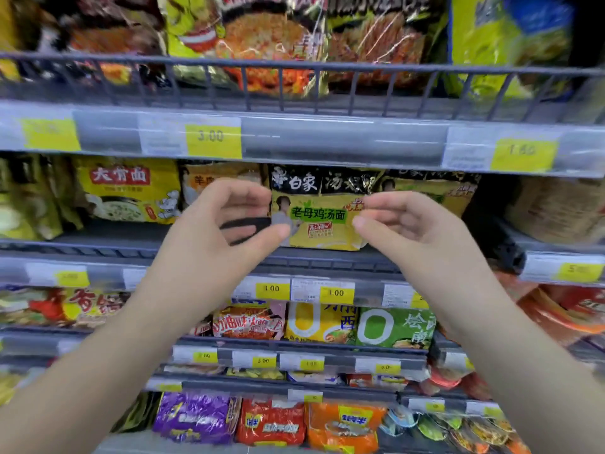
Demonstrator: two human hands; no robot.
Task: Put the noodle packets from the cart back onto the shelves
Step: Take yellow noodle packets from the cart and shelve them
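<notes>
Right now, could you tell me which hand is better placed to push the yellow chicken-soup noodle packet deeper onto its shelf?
Probably the left hand: its thumb already lies across the yellow chicken-soup noodle packet's lower left corner, whereas the right hand only reaches its right edge.

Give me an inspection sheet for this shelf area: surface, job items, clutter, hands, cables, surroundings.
Surface: grey middle shelf, tags along its front edge.
Job's things: yellow and black noodle packet stands upright on that shelf; cart not in view.
Clutter: nothing seen.
Grippers: left hand curved at the packet's left edge, right hand at its right edge; whether either grips it cannot be told.
Cables: nothing seen.
Surroundings: other noodle packets fill the shelves above, beside and below; yellow price tags on the rails.
</notes>
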